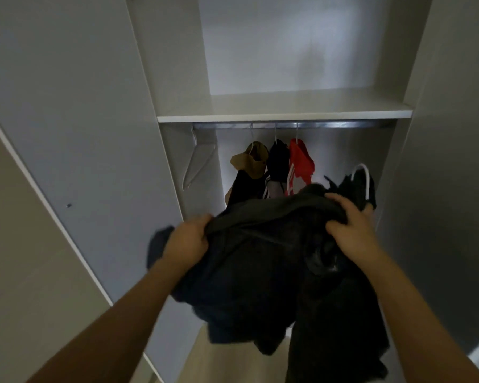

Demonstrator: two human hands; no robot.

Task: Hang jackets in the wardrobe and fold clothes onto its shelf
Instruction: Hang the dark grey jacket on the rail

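Observation:
I hold a bundle of dark clothes (260, 258) in front of the open wardrobe. My left hand (188, 239) grips its left edge and my right hand (349, 222) grips its top right. A white hanger (364, 175) sticks up from the dark cloth by my right hand. The white shelf (282, 111) lies bare above the metal rail (288, 125). On the rail hang a tan jacket (250, 161), a black jacket (278, 161) and a red jacket (300, 164).
An empty white hanger (197, 161) hangs at the rail's left end. The left wardrobe door (67, 120) stands open beside me, and the right door (454, 134) is open too. Pale floor (227, 360) shows below the clothes.

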